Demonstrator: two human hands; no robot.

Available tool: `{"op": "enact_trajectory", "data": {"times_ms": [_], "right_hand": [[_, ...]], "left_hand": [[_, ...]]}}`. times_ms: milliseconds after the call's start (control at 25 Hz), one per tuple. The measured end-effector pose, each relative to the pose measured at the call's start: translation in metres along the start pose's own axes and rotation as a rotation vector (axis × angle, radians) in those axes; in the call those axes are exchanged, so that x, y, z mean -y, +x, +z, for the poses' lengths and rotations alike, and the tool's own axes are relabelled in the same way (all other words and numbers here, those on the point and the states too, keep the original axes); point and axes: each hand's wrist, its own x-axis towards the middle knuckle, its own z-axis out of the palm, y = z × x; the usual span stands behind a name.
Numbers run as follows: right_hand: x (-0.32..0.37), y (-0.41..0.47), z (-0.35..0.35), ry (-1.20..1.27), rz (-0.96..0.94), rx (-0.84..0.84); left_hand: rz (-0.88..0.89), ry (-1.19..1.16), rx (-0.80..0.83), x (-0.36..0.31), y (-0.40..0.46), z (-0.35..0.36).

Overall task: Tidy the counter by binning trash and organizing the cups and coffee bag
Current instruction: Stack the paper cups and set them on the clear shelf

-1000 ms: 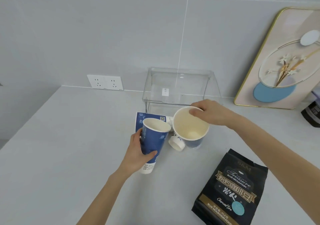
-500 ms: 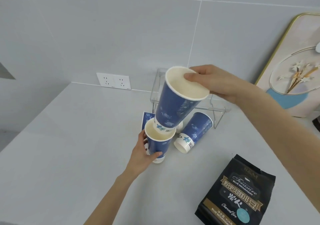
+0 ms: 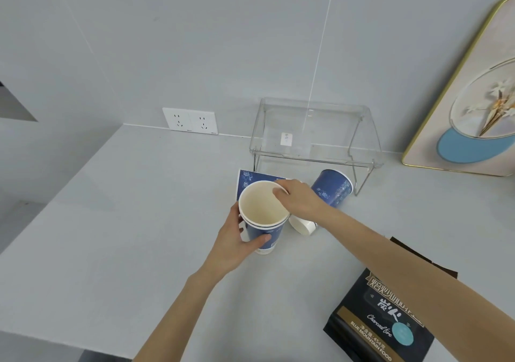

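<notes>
Two blue paper cups sit nested as one stack point(image 3: 263, 216) near the middle of the counter. My left hand point(image 3: 237, 240) wraps the stack's side from the left. My right hand point(image 3: 299, 198) pinches the rim of the inner cup from the right. A third blue cup point(image 3: 331, 190) lies on its side just right of the stack, partly behind my right hand, its white base toward me. A flattened blue cup piece point(image 3: 248, 177) lies behind the stack. The black coffee bag point(image 3: 381, 322) lies flat at the lower right, partly under my right forearm.
A clear plastic shelf riser point(image 3: 315, 136) stands against the wall behind the cups. A framed picture point(image 3: 471, 105) leans on the wall at right. A double wall socket point(image 3: 190, 120) is at back left. The counter edge runs along the left and front.
My right hand lifted a cup from the counter, carried it over the cup in my left hand and pushed it down inside. The head view shifted left and down.
</notes>
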Motion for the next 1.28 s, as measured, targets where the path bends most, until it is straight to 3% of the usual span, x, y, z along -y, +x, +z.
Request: {"op": "enact_trajectory", "data": {"times_ms": [160,320,480,600,840,1120,1280], "right_hand": [[0.000,-0.001,0.001,0.057,0.020,0.017],[-0.015,-0.008,-0.005,0.455,0.082,0.034],[-0.044,-0.020,0.003,0.182,-0.003,0.038],[-0.044,-0.030,0.011,0.168,-0.059,0.098],[-0.018,-0.027,-0.031,0.333,-0.137,-0.075],[0.006,0.013,-0.107,0.313,-0.220,-0.309],[0.013,0.058,-0.140,0.257,-0.208,-0.367]], "left_hand": [[0.013,-0.008,-0.008,-0.010,0.000,-0.006],[-0.002,0.041,0.008,-0.011,0.001,-0.011],[-0.010,0.092,0.012,-0.013,0.004,-0.014],[-0.004,0.105,0.021,-0.018,0.006,-0.014],[0.077,0.069,-0.009,-0.065,0.030,-0.029],[0.282,0.122,-0.013,-0.149,0.092,-0.046],[0.284,0.209,0.003,-0.176,0.144,-0.056]]}}
